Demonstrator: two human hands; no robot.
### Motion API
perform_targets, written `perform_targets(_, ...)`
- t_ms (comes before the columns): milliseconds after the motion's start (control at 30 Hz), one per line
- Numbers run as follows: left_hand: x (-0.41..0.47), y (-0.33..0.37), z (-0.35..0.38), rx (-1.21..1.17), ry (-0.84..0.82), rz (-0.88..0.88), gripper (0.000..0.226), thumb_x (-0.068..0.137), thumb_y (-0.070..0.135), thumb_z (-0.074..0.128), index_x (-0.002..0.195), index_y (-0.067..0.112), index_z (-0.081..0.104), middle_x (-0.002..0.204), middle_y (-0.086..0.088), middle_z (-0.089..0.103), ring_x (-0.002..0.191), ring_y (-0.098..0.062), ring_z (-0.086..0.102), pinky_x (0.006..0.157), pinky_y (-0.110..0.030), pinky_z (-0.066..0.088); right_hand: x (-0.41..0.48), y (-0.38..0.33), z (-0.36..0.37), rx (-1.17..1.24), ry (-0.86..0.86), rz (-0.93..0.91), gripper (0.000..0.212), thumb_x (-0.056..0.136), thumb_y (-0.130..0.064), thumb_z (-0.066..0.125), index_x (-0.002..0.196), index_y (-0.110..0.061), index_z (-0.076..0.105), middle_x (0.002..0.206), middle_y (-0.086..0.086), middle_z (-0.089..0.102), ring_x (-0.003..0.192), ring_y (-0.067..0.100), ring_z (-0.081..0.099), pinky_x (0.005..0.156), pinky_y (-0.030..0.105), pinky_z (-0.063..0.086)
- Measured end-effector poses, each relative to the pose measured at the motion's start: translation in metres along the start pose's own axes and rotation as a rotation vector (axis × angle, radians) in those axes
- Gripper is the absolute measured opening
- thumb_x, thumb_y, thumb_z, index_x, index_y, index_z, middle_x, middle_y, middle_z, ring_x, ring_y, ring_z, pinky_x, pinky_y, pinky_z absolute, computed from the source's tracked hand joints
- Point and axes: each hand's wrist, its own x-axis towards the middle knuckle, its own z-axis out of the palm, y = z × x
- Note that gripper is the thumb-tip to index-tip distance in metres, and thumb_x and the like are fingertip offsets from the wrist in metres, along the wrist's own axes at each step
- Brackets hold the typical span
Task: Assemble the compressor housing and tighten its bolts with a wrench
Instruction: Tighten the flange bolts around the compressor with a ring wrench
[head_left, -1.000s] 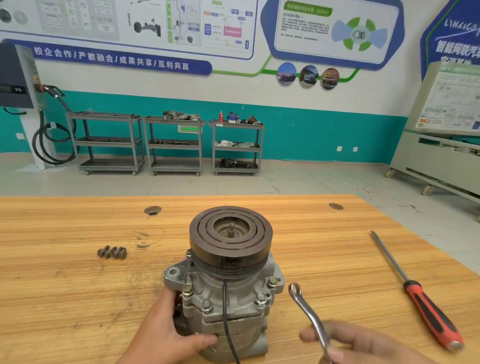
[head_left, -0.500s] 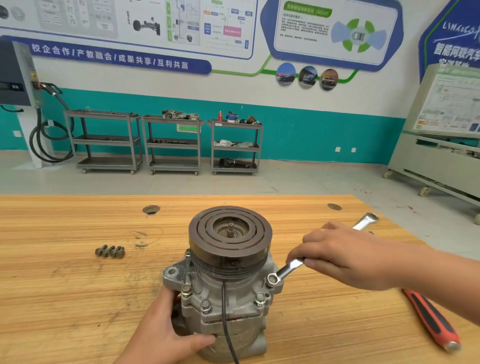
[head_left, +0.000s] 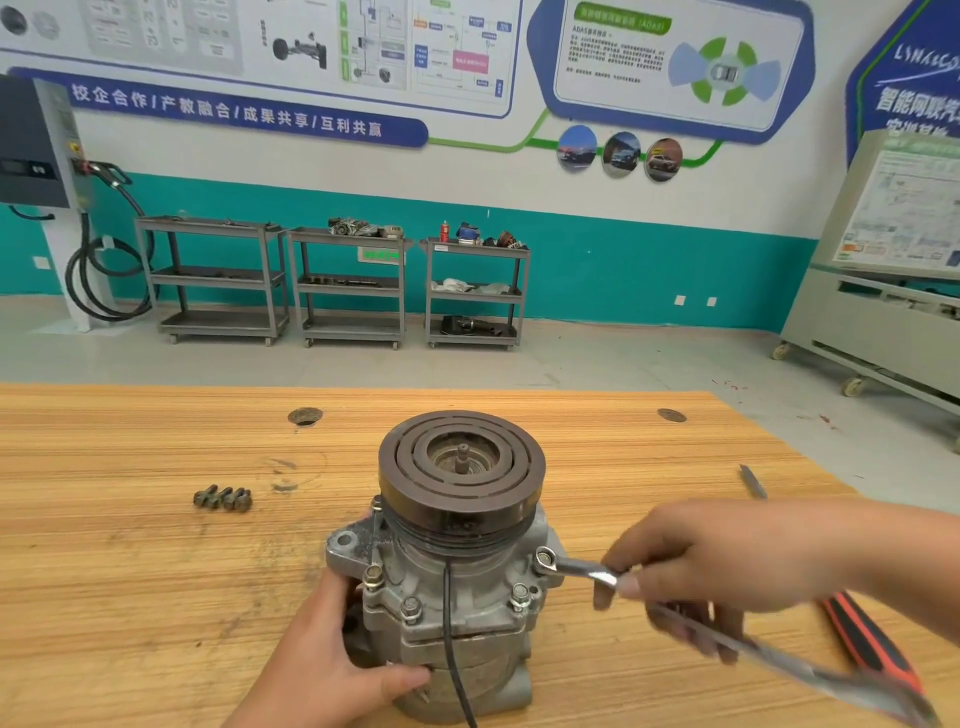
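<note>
The grey compressor housing (head_left: 457, 608) stands upright on the wooden table (head_left: 130, 597), its dark grooved pulley (head_left: 461, 467) on top and a black cable running down its front. My left hand (head_left: 332, 670) grips the lower left side of the housing. My right hand (head_left: 706, 571) holds a silver wrench (head_left: 587, 569). The wrench's ring end sits on a bolt (head_left: 544, 559) at the housing's right flange, and its handle points toward the lower right, blurred. Other bolts show along the front flange.
Three loose bolts (head_left: 223, 498) lie on the table to the left. A red-and-black screwdriver (head_left: 862, 639) lies at the right, partly behind my right hand and arm. Grey shelf carts (head_left: 348, 286) stand against the far teal wall.
My right hand brought the wrench up from the near edge, set its ring on the right-hand bolt, then swung the handle clockwise from far right toward me. My left hand stayed put.
</note>
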Motion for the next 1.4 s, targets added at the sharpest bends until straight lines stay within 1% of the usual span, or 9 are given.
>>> perform_targets(133,0.000,0.003,0.000,0.010,0.001,-0.012,0.113,0.023,0.077,0.080,0.119,0.062,0.023,0.108,0.032,0.058,0.100,0.029,0.045,0.071,0.000,0.042,0.001,-0.009,0.045,0.762,-0.113,-0.066,0.018,0.094,-0.019,0.050,0.084,-0.009,0.062,0.064,0.006,0.065,0.048,0.013,0.062,0.042,0.020,0.049)
perform_targets(300,-0.001,0.005,0.000,0.023,0.000,0.002,0.107,0.031,0.062,0.083,0.120,0.060,0.024,0.111,0.024,0.057,0.099,0.029,0.046,0.070,0.000,0.041,0.020,-0.010,0.095,1.105,-0.072,-0.233,0.021,0.073,-0.018,0.060,0.075,-0.005,0.075,0.081,0.015,0.072,0.069,0.019,0.070,0.062,0.023,0.053)
perform_targets(467,-0.002,0.005,0.001,0.007,0.010,-0.008,0.101,0.031,0.054,0.085,0.116,0.056,0.029,0.102,0.024,0.063,0.095,0.024,0.050,0.068,-0.002,0.043,0.008,0.008,0.109,0.816,0.025,-0.230,0.022,0.085,-0.030,0.060,0.095,-0.011,0.067,0.085,-0.005,0.067,0.078,0.003,0.065,0.073,0.014,0.045)
perform_targets(633,-0.005,0.006,0.000,0.014,-0.007,0.034,0.095,0.038,0.063,0.085,0.117,0.054,0.032,0.107,0.053,0.045,0.099,0.026,0.046,0.071,0.001,0.040,-0.014,0.027,0.084,-0.174,0.510,-0.287,0.030,0.081,-0.059,0.024,0.095,-0.043,0.044,0.070,-0.017,0.050,0.068,-0.003,0.047,0.063,0.012,0.036)
perform_targets(700,-0.006,0.006,0.000,0.023,-0.002,0.062,0.091,0.039,0.065,0.080,0.117,0.052,0.034,0.109,0.051,0.045,0.101,0.025,0.046,0.072,0.001,0.040,-0.014,0.033,0.069,-0.293,0.576,-0.327,0.026,0.080,-0.060,0.021,0.089,-0.039,0.035,0.073,-0.017,0.049,0.064,0.005,0.042,0.058,0.017,0.033)
perform_targets(900,-0.008,0.009,0.001,0.020,0.003,0.091,0.090,0.042,0.062,0.079,0.119,0.050,0.035,0.109,0.050,0.046,0.101,0.024,0.047,0.072,0.002,0.039,-0.001,0.031,0.031,-0.429,0.613,-0.446,0.022,0.087,-0.046,0.033,0.102,-0.044,0.050,0.076,-0.022,0.052,0.078,-0.002,0.051,0.068,0.012,0.038)
perform_targets(1033,-0.010,0.010,0.001,0.008,0.001,0.086,0.088,0.046,0.054,0.089,0.116,0.047,0.037,0.107,0.052,0.045,0.100,0.027,0.046,0.071,0.004,0.037,0.004,0.022,0.007,-0.675,0.578,-0.359,0.051,0.081,-0.064,0.012,0.120,-0.057,0.043,0.089,-0.031,0.047,0.084,-0.010,0.047,0.079,0.020,0.041)
perform_targets(1167,-0.009,0.007,0.002,0.006,0.019,0.075,0.085,0.043,0.059,0.084,0.115,0.047,0.039,0.107,0.030,0.059,0.100,0.025,0.047,0.071,0.003,0.038,0.009,0.014,-0.014,-0.817,0.461,-0.340,0.068,0.079,-0.068,0.005,0.125,-0.042,0.048,0.104,-0.028,0.048,0.094,-0.006,0.046,0.086,0.023,0.042)
perform_targets(1400,-0.008,0.004,0.002,0.005,0.015,0.088,0.086,0.042,0.062,0.080,0.117,0.048,0.040,0.114,0.022,0.058,0.104,0.016,0.053,0.075,-0.002,0.041,0.028,0.000,-0.025,-0.919,0.303,-0.362,0.054,0.088,-0.058,0.016,0.129,-0.042,0.047,0.088,-0.036,0.038,0.085,-0.024,0.033,0.087,0.017,0.025)
